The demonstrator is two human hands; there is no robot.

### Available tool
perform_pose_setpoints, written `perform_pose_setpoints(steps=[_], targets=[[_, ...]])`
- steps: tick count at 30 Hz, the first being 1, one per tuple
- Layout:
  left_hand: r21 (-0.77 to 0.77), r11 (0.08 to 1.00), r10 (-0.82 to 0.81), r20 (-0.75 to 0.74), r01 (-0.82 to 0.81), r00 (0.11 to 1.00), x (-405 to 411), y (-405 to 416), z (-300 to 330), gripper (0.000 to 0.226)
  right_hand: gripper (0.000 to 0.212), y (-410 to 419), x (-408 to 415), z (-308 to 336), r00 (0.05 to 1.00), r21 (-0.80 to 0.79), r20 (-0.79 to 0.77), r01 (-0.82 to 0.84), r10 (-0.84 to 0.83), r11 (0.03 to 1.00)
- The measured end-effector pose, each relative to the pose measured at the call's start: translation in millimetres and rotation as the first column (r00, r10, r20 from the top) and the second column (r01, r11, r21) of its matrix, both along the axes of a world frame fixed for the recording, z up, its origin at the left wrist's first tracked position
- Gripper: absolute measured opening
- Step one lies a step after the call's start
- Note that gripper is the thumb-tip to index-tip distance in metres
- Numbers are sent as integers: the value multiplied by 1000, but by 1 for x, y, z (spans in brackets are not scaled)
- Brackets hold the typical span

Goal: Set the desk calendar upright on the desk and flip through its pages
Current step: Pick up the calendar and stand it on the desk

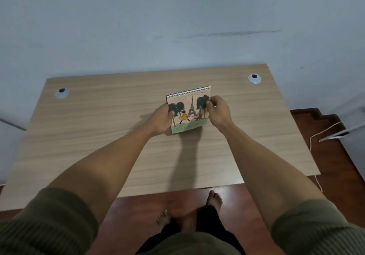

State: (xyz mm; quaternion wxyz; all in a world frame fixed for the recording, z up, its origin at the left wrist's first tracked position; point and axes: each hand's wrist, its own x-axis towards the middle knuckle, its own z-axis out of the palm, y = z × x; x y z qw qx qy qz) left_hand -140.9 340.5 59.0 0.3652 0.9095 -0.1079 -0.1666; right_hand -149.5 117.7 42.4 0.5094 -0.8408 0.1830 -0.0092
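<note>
Spiral-bound desk calendar (188, 109) at the centre of the frame, cover facing the camera, wire coil along its top edge, lower edge at or just above the desk (118, 140); contact not clear. Matte card cover, rectangular, printed with a tower, dark green trees, a small figure in yellow and a pale green band along the bottom. Tilted slightly, right corner of the coil higher than the left. Left hand (163, 121) wrapped round the left edge, thumb on the cover over a tree, fingers hidden behind. Right hand (218, 109) at the right edge near the top, thumb and fingertips pinching the cover or the page edge there; which of the two, not readable. Both hands closed on the calendar, one to each side, covering part of the print. Bare forearms running down to olive ribbed sleeves (59, 221) at the bottom corners. Desk of pale wood-grain laminate, smooth, rectangular, with dark shadows of arms and calendar cast toward the lower centre. Two round grey cable grommets (61, 92) near the desk's far corners, upper left and upper right. Plain bluish wall (177, 17) behind. Glossy reddish-brown floor (246, 205) below, bare feet (214, 199) at the near desk edge, a white cord (316, 136) at right.
</note>
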Motion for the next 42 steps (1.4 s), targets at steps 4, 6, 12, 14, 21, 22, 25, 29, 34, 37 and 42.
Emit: perform_pose_setpoints(steps=[4, 6, 12, 14, 21, 22, 25, 29, 34, 37, 42], targets=[[-14, 999, 43, -35, -43, 998, -17, 47, -4, 30, 11, 43, -25, -5, 1000, 21, 3, -10, 10, 1000], [-14, 997, 80, -38, -80, 996, -25, 70, -5, 31, 11, 61, -33, -9, 999, 26, -10, -33, 33, 999], [-37, 988, 146, -70, -149, 987, -39, 109, -10, 33, 14, 97, -40, -15, 998, 20, -12, -69, 69, 997], [-26, 986, 161, -83, -164, 983, -41, 115, -12, 31, 19, 104, -40, -16, 996, 2, -20, -90, 90, 996], [-25, 986, 163, -99, -166, 982, -43, 127, -22, 28, 10, 110, -39, -21, 990, -44, -18, -139, 138, 989], [-24, 985, 169, -106, -172, 980, -44, 128, -21, 28, 12, 110, -39, -22, 990, -44, -19, -141, 140, 989], [-24, 983, 176, -114, -180, 978, -43, 129, -24, 27, 17, 109, -40, -24, 988, -50, -24, -154, 153, 987], [-62, 977, 195, -149, -206, 969, -42, 130, -29, 29, 31, 106, -45, -37, 983, -31, -113, -148, 144, 988], [-114, 972, 178, -202, -203, 963, -44, 130, -28, 42, 41, 112, -54, -53, 975, 38, -202, -87, 93, 995], [-150, 970, 160, -207, -193, 965, -45, 128, -22, 49, 40, 116, -57, -58, 970, 70, -235, -55, 70, 996], [-180, 968, 135, -210, -174, 968, -42, 129, -22, 52, 41, 112, -56, -58, 971, 93, -223, -69, 89, 993]])
